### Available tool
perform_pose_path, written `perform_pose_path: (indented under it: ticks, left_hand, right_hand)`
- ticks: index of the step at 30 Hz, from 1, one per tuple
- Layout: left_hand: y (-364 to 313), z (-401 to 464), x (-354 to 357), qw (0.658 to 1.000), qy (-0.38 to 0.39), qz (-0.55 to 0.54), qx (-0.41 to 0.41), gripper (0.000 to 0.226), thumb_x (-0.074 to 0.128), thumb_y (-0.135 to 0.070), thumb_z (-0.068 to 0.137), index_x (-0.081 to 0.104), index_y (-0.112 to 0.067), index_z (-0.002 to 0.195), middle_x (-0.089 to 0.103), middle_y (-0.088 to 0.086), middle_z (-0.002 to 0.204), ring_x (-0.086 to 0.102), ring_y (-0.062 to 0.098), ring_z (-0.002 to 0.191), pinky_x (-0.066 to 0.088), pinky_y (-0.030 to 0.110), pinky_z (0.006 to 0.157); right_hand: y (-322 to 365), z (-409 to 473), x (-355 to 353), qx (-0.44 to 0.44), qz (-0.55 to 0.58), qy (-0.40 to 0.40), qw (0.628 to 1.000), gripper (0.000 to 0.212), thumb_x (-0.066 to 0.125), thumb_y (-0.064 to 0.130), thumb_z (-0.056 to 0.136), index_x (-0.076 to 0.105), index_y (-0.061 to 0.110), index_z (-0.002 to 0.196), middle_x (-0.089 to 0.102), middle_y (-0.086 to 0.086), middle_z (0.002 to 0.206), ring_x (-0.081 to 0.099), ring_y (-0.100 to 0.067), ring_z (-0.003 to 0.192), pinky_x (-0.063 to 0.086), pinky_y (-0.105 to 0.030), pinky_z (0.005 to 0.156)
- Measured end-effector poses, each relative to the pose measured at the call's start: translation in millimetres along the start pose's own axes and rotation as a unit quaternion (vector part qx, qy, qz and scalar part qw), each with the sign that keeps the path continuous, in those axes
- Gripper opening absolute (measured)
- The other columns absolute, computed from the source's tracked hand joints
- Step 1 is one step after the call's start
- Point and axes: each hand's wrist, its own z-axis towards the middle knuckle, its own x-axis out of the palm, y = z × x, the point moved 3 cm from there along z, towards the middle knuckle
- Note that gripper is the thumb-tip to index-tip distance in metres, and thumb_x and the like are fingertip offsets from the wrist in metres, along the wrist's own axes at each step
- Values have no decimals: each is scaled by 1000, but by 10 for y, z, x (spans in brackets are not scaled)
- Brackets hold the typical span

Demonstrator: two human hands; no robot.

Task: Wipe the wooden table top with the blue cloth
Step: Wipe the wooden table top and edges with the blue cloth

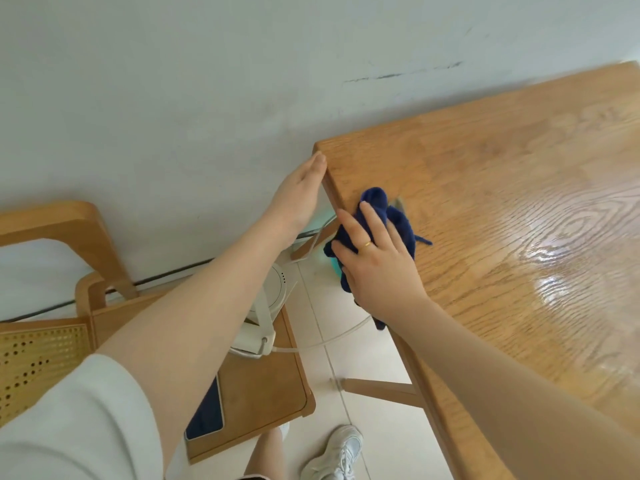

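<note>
The wooden table top [491, 188] fills the right of the view, with a wet shine on its right part. A dark blue cloth [398, 220] lies bunched at the table's left edge, partly hanging over the side. My right hand [377, 258], with a gold ring, presses flat on the cloth and grips it. My left hand [301, 192] reaches to the table's far left corner, fingertips touching the edge, holding nothing.
A wooden chair [263, 386] stands left of the table, carrying a white appliance [273, 292] with its cord and a dark phone [207, 414]. A white wall runs behind. My white shoe [339, 452] rests on the tiled floor below.
</note>
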Motion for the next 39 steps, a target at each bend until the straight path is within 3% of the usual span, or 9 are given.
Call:
perform_pose_path:
  ticks: [6, 9, 11, 15, 21, 23, 28, 34, 39]
  left_hand:
    - [-30, -1, -46, 999, 35, 19, -10, 49, 25, -42, 101, 39, -20, 142, 40, -11, 144, 32, -3, 129, 20, 13, 101]
    - [-122, -117, -53, 998, 24, 57, 9, 39, 25, -33, 102, 59, -16, 111, 58, -15, 104, 50, -9, 93, 34, 6, 80]
    - [-147, -196, -45, 996, -14, 84, 26, 39, 28, -27, 102, 58, -7, 89, 52, -8, 80, 47, -1, 71, 38, 21, 71]
    - [-65, -428, 172, 999, 3, 40, 2, 29, 29, -31, 102, 42, -29, 76, 44, -13, 80, 46, 10, 82, 43, 30, 80]
    - [143, -795, 377, 998, -31, -60, 3, 37, 33, -26, 101, 46, -11, 133, 49, -6, 127, 42, 1, 114, 34, 26, 106]
    - [215, -917, 398, 998, -33, -55, -7, 38, 33, -26, 101, 44, -13, 135, 46, 1, 137, 44, 7, 122, 36, 29, 107]
    - [326, -1328, 573, 999, 0, -13, -44, 37, 31, -29, 101, 46, -17, 134, 54, -1, 120, 55, 1, 92, 45, 15, 74]
    - [367, -1797, 946, 998, 45, 37, -24, 38, 35, -28, 100, 44, -18, 136, 49, -2, 134, 48, 13, 123, 37, 37, 108]
    - [460, -2129, 1043, 997, 70, 37, -26, 40, 34, -28, 101, 39, -23, 140, 44, -9, 138, 38, 4, 129, 29, 26, 110]
  right_hand:
    - [31, 468, -93, 36, -2, 19, 999, 8, 72, 18, 74, 71, 12, 80, 33, -10, 150, 26, -43, 136, 31, -55, 105]
    - [150, 357, -85, 57, -32, 38, 997, 18, 71, 14, 73, 69, 7, 90, 20, -10, 155, 15, -44, 140, 23, -53, 110]
    - [216, -3, -127, 46, -61, 32, 997, 23, 77, 15, 63, 71, 8, 84, 36, -11, 149, 24, -43, 136, 33, -52, 105]
    - [307, -816, 19, -20, -84, 64, 994, 14, 79, 18, 57, 74, 11, 68, 56, -8, 132, 30, -31, 130, 34, -52, 104]
    - [279, -785, 15, -35, -93, 23, 995, 15, 77, 17, 56, 73, 15, 70, 48, -6, 141, 31, -29, 133, 29, -55, 107]
    - [254, -752, 26, -9, -73, -14, 997, 17, 64, 15, 68, 71, 13, 84, 36, -6, 149, 20, -32, 135, 30, -55, 106]
    - [316, -1458, 96, 52, -59, -63, 995, 33, 45, 6, 78, 63, 12, 105, 24, -14, 149, 24, -40, 132, 40, -50, 100]
    - [264, -1903, 83, 59, 20, -18, 998, 36, 69, 4, 61, 65, 16, 95, 32, -14, 147, 33, -42, 133, 38, -50, 101]
    - [247, -1578, 68, 104, 55, -17, 993, 48, 63, 6, 79, 52, 13, 126, 9, -13, 157, 5, -41, 142, 12, -47, 114]
